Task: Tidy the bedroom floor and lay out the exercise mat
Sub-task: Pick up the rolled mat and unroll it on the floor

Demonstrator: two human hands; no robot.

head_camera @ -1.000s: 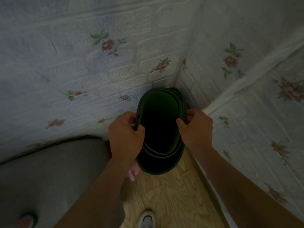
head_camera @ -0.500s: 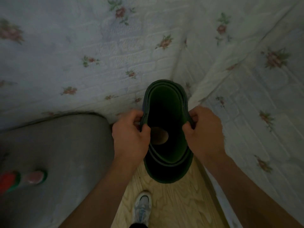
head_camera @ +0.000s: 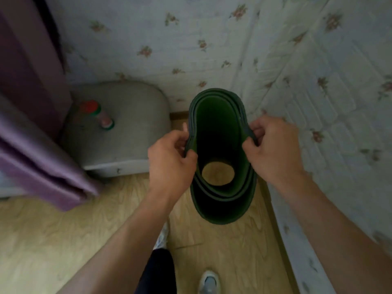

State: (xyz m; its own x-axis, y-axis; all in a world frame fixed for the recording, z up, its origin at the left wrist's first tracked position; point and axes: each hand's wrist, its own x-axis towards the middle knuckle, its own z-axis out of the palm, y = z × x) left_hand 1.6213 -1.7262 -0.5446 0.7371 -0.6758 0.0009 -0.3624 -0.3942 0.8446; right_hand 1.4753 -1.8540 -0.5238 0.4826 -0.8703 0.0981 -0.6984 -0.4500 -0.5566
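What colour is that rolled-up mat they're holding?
Dark green, inside and out. The rolled mat shows best in the head view, looking down through its open end.

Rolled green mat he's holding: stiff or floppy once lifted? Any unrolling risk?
Probably flexible: the rolled mat is squeezed oval between the left hand and right hand. The loose coils look apt to spring open if released. Likely light, as fingertip pinches at the rim hold it.

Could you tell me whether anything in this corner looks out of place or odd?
One thing: a red-capped bottle stands upright on the grey padded stool, an unusual perch. The rolled green mat, pinched by the left hand and right hand, looks undamaged.
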